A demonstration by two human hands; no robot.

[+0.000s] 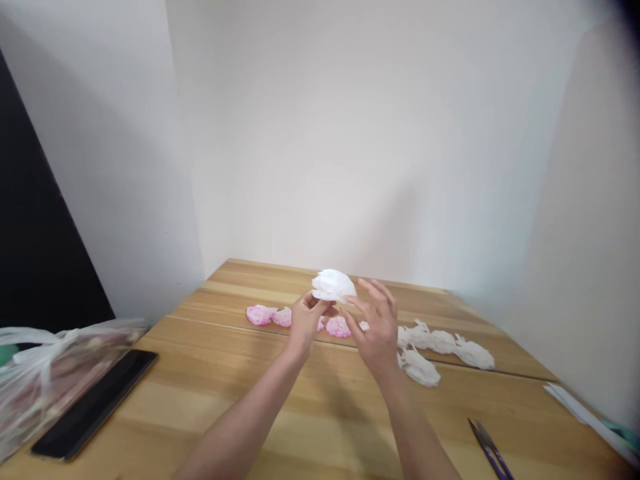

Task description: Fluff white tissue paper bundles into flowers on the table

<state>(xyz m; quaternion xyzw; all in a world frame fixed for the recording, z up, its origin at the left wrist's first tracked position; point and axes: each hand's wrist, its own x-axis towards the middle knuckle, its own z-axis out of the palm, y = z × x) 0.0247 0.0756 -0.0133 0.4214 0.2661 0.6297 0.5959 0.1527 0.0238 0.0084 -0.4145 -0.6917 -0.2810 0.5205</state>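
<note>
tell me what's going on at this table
A person's left hand has a white papery piece in its grip, raised above the wooden table. The right hand is open beside it, fingers at the edge; whether they touch it is hard to tell. Pink-and-white pieces lie in a row behind the hands, and more white pieces lie to the right. Scissors rest at the near right, unused.

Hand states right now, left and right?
Left hand: closed, holding the white, rounded, tissue-like bundle from below.
Right hand: open beside the bundle; whether it touches can't be told.
</note>
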